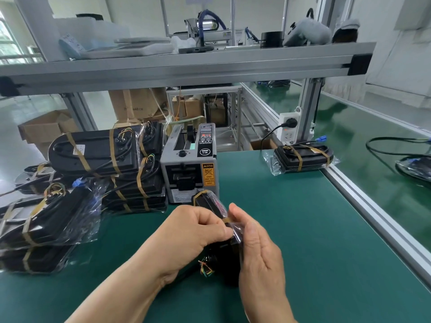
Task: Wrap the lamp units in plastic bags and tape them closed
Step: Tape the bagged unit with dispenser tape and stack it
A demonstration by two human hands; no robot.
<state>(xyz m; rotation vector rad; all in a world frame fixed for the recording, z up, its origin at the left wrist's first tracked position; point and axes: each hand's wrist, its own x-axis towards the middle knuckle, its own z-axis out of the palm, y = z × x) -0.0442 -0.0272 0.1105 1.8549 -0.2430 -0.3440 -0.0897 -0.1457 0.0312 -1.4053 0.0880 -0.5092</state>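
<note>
My left hand [193, 231]: fingers curled, pinching the plastic bag [236, 234] and brown tape [225, 220] on the lamp unit [207, 202]. My right hand [258, 250]: gripping the same unit's side. Lamp unit: black, bagged, held just above the counter [303, 229], coloured wires [206, 269] at its lower end.

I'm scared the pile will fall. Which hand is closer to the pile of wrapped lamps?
Left. The left hand is right of the pile; the right hand is farther right, across the held lamp.
</note>
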